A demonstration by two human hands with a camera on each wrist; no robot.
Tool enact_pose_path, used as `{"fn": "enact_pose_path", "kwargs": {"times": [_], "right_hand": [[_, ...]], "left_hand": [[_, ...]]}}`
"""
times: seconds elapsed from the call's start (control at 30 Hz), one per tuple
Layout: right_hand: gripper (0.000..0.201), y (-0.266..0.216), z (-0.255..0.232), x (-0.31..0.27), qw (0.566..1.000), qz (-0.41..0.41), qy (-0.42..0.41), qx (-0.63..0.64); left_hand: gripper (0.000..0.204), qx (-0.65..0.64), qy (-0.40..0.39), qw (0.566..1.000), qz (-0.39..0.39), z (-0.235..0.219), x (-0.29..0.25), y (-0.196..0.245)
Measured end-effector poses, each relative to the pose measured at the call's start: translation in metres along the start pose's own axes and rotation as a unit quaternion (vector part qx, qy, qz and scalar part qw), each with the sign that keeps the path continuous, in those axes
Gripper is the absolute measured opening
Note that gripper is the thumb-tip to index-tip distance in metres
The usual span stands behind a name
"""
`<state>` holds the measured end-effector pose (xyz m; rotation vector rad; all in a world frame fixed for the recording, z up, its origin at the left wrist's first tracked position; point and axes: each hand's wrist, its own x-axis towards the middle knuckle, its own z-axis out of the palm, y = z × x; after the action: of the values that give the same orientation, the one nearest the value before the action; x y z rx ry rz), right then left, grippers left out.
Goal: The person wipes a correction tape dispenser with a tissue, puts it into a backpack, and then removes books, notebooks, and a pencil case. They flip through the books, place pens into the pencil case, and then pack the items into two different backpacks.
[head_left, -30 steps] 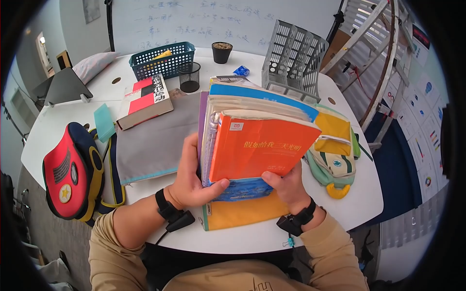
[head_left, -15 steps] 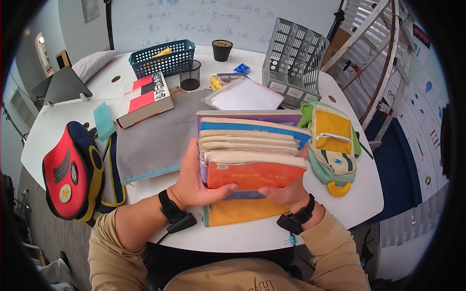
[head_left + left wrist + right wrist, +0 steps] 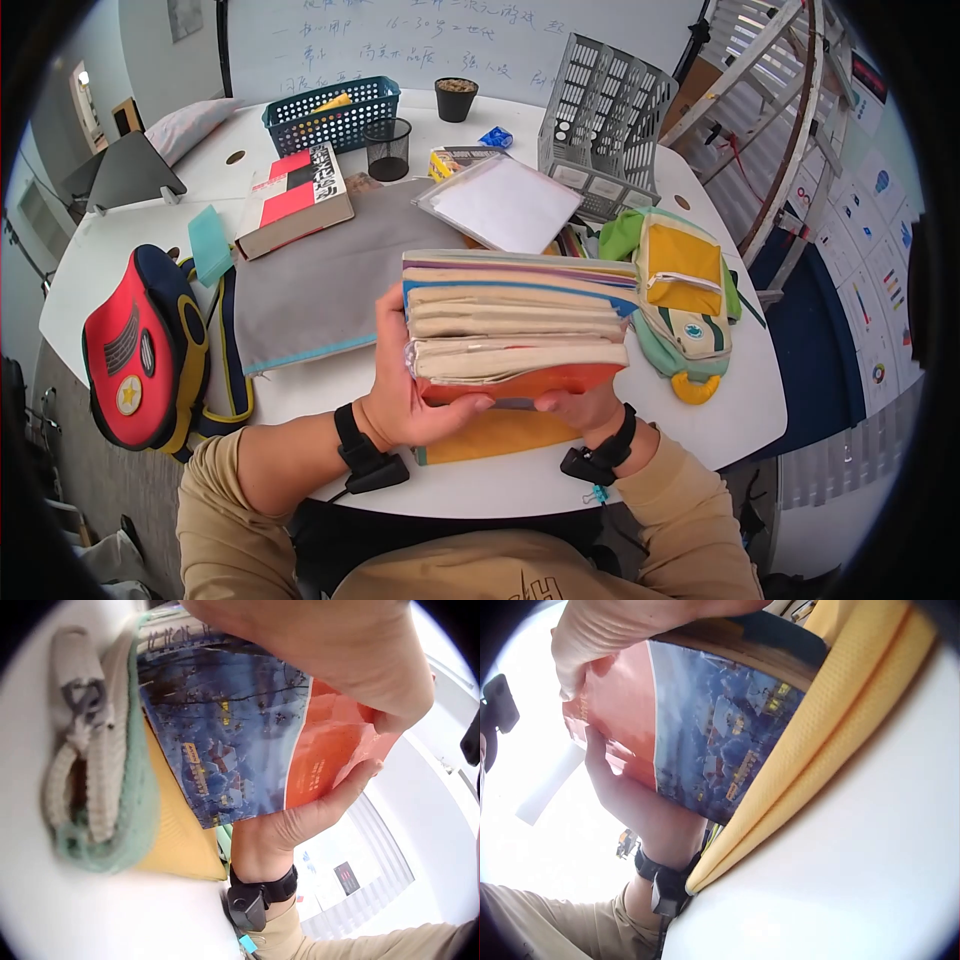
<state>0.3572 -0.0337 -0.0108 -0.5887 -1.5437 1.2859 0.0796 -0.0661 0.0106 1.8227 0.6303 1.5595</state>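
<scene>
Between both hands stands a thick stack of books (image 3: 515,325), page edges facing up toward the head camera. The left hand (image 3: 402,395) grips its left side, thumb across the front cover. At the right side the right hand (image 3: 590,400) grips it likewise, with the two thumbs close together. The front book (image 3: 225,742) has an orange and blue cover. Under the stack lies a yellow zip pouch (image 3: 500,437); the books' lower edge is right at it in both wrist views. Most of the right fingers are hidden behind the books.
Behind the stack lie a clear sleeve with white paper (image 3: 505,200) and a grey fabric bag (image 3: 310,290). A green and yellow backpack-shaped bag (image 3: 685,310) sits right, a red bag (image 3: 130,350) left. Farther back are a thick book (image 3: 290,205), teal basket (image 3: 330,115) and grey file rack (image 3: 600,120).
The hands have lowered the stack and tipped its top toward the person, so page edges replace most of the orange cover. The clear sleeve behind has come into view.
</scene>
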Motion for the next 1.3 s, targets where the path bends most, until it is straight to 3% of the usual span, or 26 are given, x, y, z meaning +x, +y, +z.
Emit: {"fn": "enact_pose_path", "kwargs": {"times": [0.1, 0.2, 0.33, 0.43, 0.67, 0.77, 0.97, 1.1, 1.13, 1.23, 1.3], "right_hand": [[0.146, -0.001, 0.003, 0.0, 1.0, 0.001, 0.0, 0.01], [0.147, -0.005, 0.004, -0.001, 1.0, -0.006, -0.001, 0.008], [0.15, -0.009, 0.003, 0.0, 1.0, -0.025, -0.001, -0.005], [0.147, -0.009, 0.001, 0.003, 0.999, -0.047, -0.01, -0.022], [0.123, -0.016, 0.001, 0.009, 0.989, -0.081, -0.002, -0.12], [0.116, -0.023, 0.0, 0.013, 0.981, -0.109, 0.0, -0.16], [0.125, -0.036, -0.001, 0.022, 0.981, -0.112, -0.013, -0.157], [0.132, -0.049, 0.002, 0.035, 0.998, -0.028, -0.041, -0.029], [0.123, -0.056, 0.004, 0.035, 0.998, 0.034, -0.055, -0.007], [0.117, -0.055, 0.007, 0.039, 0.992, 0.097, -0.067, 0.044], [0.106, -0.055, 0.011, 0.037, 0.993, 0.087, -0.073, 0.015]], "left_hand": [[0.124, -0.042, 0.02, 0.999, 0.015, 0.006, 0.002, -0.004], [0.123, -0.07, 0.019, 0.997, -0.023, 0.006, 0.005, -0.001], [0.118, 0.052, -0.024, 0.998, 0.018, -0.002, 0.0, -0.001], [0.116, 0.052, -0.029, 0.998, 0.021, -0.001, -0.002, 0.001], [0.105, -0.022, -0.021, 0.998, -0.049, 0.001, 0.0, 0.005], [0.095, 0.0, -0.026, 0.999, -0.02, -0.002, 0.004, 0.004], [0.089, -0.006, 0.016, 0.997, -0.072, -0.003, 0.006, 0.012], [0.075, -0.076, 0.125, 0.977, -0.155, -0.001, 0.02, 0.022], [0.065, -0.086, 0.144, 0.972, -0.164, -0.006, 0.02, 0.02], [0.06, -0.179, 0.212, 0.946, -0.17, -0.007, 0.033, 0.03], [0.065, -0.136, 0.203, 0.952, -0.186, -0.006, 0.03, 0.025]]}}
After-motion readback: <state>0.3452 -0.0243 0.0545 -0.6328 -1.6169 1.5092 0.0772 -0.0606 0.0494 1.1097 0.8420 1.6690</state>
